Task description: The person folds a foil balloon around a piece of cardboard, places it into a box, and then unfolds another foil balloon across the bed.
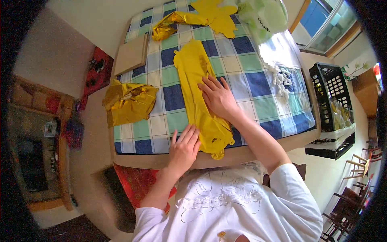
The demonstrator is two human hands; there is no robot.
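Note:
A deflated gold foil balloon (192,76), long and narrow with small tabs at its ends, lies flattened on the checked tablecloth in front of me. My right hand (219,98) rests flat on its right side, fingers stretched toward the far left. Nearer to me, my left hand (184,147) lies with extended fingertips on the balloon's left edge. The near end of the foil is wrinkled and reaches the table's edge. A crumpled piece of gold foil (130,103) sits to the left. At the far side lie a twisted gold foil strip (171,25) and a flat yellow-gold foil shape (221,20).
A tan board (132,55) lies at the table's left edge. White ties or strings (281,80) lie on the right, below a pale green plastic bag (264,16). Black crates (332,94) stand beyond the right edge. Wooden chairs (356,165) are farther right.

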